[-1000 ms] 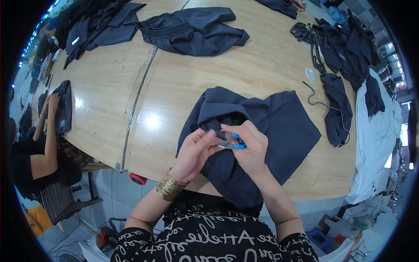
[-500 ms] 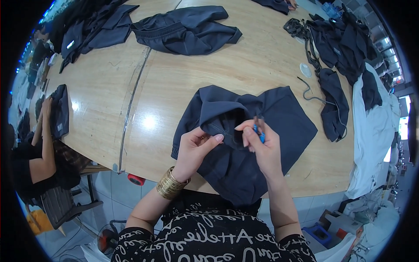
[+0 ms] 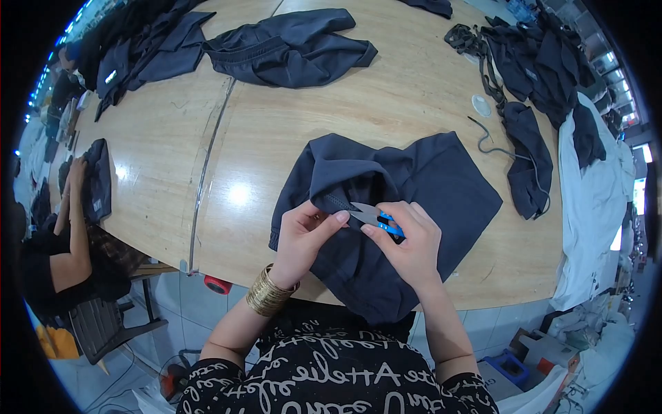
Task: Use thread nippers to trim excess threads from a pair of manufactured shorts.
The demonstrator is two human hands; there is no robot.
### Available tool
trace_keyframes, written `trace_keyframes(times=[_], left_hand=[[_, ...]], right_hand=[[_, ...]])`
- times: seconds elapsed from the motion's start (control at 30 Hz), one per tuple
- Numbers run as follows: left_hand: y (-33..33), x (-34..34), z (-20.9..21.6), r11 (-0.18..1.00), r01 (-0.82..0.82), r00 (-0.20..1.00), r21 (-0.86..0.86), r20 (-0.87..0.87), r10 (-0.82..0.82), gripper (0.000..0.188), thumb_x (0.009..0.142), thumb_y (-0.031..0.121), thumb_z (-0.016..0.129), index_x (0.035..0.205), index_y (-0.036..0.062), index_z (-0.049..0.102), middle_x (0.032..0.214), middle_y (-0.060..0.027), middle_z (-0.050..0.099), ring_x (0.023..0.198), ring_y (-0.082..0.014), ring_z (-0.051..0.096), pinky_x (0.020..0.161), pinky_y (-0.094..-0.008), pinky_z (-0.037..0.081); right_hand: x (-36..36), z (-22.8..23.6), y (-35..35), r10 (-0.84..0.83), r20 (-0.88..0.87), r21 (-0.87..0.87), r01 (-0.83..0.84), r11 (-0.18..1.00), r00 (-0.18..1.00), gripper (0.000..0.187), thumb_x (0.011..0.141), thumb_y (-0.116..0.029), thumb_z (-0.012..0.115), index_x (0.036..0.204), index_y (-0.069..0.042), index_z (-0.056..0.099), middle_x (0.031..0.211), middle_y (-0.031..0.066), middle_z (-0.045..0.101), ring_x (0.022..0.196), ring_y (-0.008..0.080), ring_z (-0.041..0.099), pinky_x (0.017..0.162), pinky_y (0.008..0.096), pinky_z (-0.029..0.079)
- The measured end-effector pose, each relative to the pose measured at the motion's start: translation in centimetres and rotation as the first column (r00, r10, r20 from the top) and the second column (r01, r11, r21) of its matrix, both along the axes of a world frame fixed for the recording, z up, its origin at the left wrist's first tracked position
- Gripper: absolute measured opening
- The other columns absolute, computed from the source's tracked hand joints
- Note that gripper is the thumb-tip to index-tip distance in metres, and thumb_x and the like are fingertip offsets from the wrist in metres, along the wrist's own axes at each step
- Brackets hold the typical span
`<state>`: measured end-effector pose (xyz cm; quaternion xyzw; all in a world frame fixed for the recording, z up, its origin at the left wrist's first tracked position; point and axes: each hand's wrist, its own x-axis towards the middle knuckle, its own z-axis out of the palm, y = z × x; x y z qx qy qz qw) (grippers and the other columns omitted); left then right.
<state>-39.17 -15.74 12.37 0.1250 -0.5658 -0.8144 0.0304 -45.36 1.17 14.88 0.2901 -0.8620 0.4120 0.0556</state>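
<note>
Dark navy shorts (image 3: 441, 179) lie in front of me at the table's near edge, one opening folded back so the inside seam shows. My left hand (image 3: 307, 231) pinches the fabric at that seam between thumb and fingers. In my right hand (image 3: 412, 241) is a pair of thread snips (image 3: 386, 224) with blue handles and metal blades. The blades are parted and point left, their tips at the seam beside my left thumb. Any thread between the blades is too small to make out.
More dark shorts (image 3: 289, 52) lie at the far side of the wooden table (image 3: 262, 131). Dark garments (image 3: 538, 69) and a grey cord (image 3: 493, 146) are at the right, beside white cloth (image 3: 579, 221). A co-worker's arm (image 3: 76, 221) handles dark cloth at the left.
My right hand has turned the snips from upright, nearly hidden in the fingers, to pointing left with blades at the seam. My left hand keeps its pinch almost unmoved.
</note>
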Motion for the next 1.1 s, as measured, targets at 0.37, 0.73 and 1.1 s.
trace_keyframes(times=[0.37,0.73,1.1], left_hand=[[-0.24,0.11,0.16,1.0,0.001,1.0,0.008,-0.022,-0.001,0.014,0.087,0.007,0.064,0.098,-0.001,0.065,0.087,-0.0041,0.066,0.079,-0.0058,0.06,0.073,-0.0197,0.048],[-0.43,0.04,0.23,1.0,-0.002,1.0,-0.019,-0.004,0.002,0.014,0.087,0.008,0.064,0.098,-0.0011,0.064,0.087,-0.0041,0.067,0.078,-0.0058,0.06,0.072,-0.0195,0.048],[-0.13,0.09,0.33,0.999,-0.039,0.999,0.022,-0.009,0.039,0.014,0.086,0.006,0.065,0.097,-0.0019,0.064,0.086,-0.0051,0.067,0.078,-0.0076,0.061,0.073,-0.0211,0.049]], right_hand=[[-0.15,0.16,0.0,0.0,-0.138,0.05,0.007,0.999,0.99,0.026,0.069,-0.026,0.077,0.081,-0.007,0.065,0.068,0.0019,0.058,0.059,0.0186,0.051,0.049,0.0284,0.04],[-0.13,-0.06,-0.56,-0.015,-0.125,0.006,0.016,1.0,0.992,0.025,0.07,-0.025,0.077,0.08,-0.006,0.065,0.07,0.0025,0.061,0.058,0.0186,0.052,0.049,0.0283,0.041],[0.03,-0.27,-0.36,-0.045,0.001,-0.071,0.045,0.996,0.999,0.023,0.07,-0.022,0.077,0.08,-0.006,0.063,0.068,0.0037,0.06,0.058,0.0182,0.053,0.051,0.0268,0.042]])
